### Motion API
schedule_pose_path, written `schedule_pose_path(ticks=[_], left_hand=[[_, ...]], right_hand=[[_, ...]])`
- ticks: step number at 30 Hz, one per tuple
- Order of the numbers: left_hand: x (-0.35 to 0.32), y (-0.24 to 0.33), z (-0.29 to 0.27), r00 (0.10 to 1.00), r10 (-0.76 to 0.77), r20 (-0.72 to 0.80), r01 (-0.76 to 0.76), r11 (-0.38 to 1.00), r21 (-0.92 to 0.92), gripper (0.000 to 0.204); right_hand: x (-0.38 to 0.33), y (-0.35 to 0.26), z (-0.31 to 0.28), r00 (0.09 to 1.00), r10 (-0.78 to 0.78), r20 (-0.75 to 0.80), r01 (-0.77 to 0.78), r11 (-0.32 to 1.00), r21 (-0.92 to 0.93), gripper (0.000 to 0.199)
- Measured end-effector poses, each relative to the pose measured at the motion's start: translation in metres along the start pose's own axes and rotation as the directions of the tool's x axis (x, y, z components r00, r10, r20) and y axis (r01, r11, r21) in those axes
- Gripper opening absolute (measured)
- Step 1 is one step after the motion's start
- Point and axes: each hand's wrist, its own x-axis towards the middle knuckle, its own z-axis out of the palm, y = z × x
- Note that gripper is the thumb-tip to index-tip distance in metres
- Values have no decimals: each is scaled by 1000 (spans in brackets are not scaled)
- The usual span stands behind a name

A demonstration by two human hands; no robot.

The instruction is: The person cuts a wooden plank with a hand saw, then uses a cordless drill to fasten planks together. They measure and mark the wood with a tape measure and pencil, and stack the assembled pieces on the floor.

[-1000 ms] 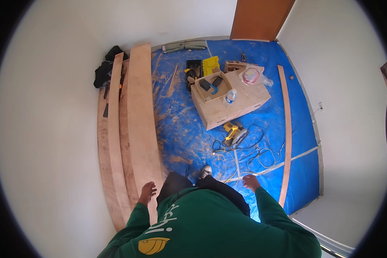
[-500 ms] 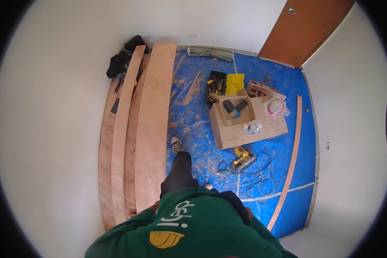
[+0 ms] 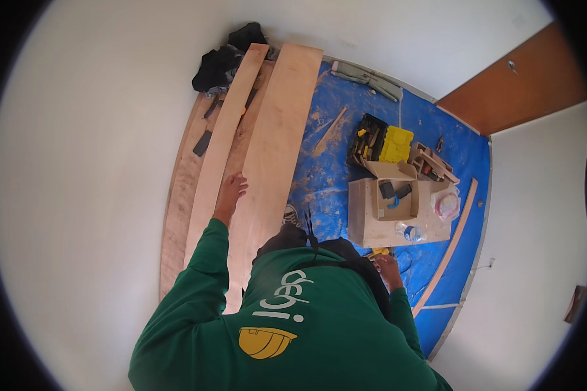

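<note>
Left hand (image 3: 231,191) on plank (image 3: 267,163) (yellow case (image 3: 396,144) apart); right hand (image 3: 388,268) perhaps empty.

Looks like a bare room in a house getting renovated; white walls, a brown wooden door (image 3: 522,85), and a blue tarp (image 3: 332,163) spread over the floor. Long wooden boards (image 3: 274,150) lie along the wall; a black-and-yellow toolbox (image 3: 381,140) sits by a cardboard box (image 3: 372,225) of bits.

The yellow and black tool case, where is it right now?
In the head view the yellow and black tool case lies open on the blue tarp, right of the wide plank, just beyond the wooden box.
</note>
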Motion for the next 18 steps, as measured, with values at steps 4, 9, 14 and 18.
schedule_pose_path(ticks=[4,9,14,18], left_hand=[[-1,-21,10,994,-86,73,97,980,-174,40],[-64,-127,-12,795,-606,-3,591,773,231,34],[-139,-195,-50,827,-552,104,530,828,183,43],[-141,-176,-56,835,-549,41,495,780,383,48]], right_hand=[[28,-31,1,975,-198,98,208,973,-104,29],[68,-21,-15,910,-169,378,360,774,-520,33],[111,0,-23,918,-88,387,278,838,-469,39],[180,-54,-12,805,-68,589,448,721,-528,45]])
